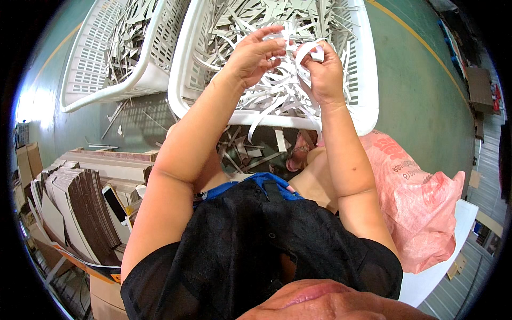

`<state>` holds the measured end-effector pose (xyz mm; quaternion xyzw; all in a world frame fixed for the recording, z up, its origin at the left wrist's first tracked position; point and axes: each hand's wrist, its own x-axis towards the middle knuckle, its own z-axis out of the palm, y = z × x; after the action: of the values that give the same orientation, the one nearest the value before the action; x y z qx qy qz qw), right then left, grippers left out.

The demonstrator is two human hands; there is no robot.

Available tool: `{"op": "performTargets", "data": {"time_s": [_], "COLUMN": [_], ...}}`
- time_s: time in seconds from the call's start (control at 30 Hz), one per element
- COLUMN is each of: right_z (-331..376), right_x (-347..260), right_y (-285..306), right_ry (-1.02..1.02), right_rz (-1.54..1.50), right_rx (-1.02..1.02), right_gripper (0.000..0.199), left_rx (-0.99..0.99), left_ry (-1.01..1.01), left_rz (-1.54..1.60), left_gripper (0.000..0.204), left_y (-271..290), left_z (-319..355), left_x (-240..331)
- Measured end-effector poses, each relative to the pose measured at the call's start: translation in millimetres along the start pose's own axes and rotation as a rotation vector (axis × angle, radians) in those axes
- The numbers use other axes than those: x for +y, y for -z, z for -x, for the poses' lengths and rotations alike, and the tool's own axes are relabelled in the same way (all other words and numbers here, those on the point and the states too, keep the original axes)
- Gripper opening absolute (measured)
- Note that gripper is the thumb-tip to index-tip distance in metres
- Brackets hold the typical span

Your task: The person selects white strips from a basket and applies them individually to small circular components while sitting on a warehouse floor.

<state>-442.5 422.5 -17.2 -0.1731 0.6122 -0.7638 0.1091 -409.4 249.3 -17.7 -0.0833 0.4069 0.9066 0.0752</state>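
Brown corrugated cardboard sheets point(88, 213) stand stacked on edge at the lower left of the frame, with a white phone point(114, 202) lying against them and flat cardboard boxes point(114, 162) just behind. Above, in the upper left, a white perforated plastic basket point(85, 69) holds grey-white card offcuts, and loose scraps lie on the green floor point(416, 90) beneath it. At the upper centre sits a second, larger white basket point(362, 80), heaped with long paper trim strips point(277, 96). Both hands are raised over this heap. The left hand point(253, 53) has its fingers loosely curled and partly spread, pinching at a tangle of strips with thumb and fingertips. The right hand point(322, 72) is closed around a looped white strip point(312, 50) that curls over its knuckles, and more strips hang from its grip toward the basket rim. The step in hand looks like pulling a bunch of tangled strips free and gathering it between the two hands. The next move would seem to call for a firm pinch on the left and a steady draw apart, since the strips are thin, springy and snagged in their neighbours. At the right of the frame a pink woven plastic sack point(421, 197) lies slumped beside the person's arm, on a white sheet point(448, 256).
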Motion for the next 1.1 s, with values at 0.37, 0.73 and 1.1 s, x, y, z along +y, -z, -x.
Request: {"op": "performTargets", "data": {"time_s": [0.37, 0.73, 1.1], "right_z": [-6, 1, 2], "right_x": [-1, 2, 6], "right_y": [1, -7, -3], "right_ry": [-0.081, 0.242, 0.320], "right_rz": [-0.282, 0.186, 0.453], "right_rx": [0.272, 0.144, 0.165], "right_gripper": [0.017, 0.019, 0.015], "left_rx": [0.302, 0.067, -0.013], "left_ry": [-0.311, 0.019, -0.106], "left_rz": [-0.339, -0.161, -0.114], "left_gripper": [0.034, 0.014, 0.018], "left_y": [6, -14, -8], "left_z": [-8, 6, 0], "left_x": [-18, -26, -22]}}
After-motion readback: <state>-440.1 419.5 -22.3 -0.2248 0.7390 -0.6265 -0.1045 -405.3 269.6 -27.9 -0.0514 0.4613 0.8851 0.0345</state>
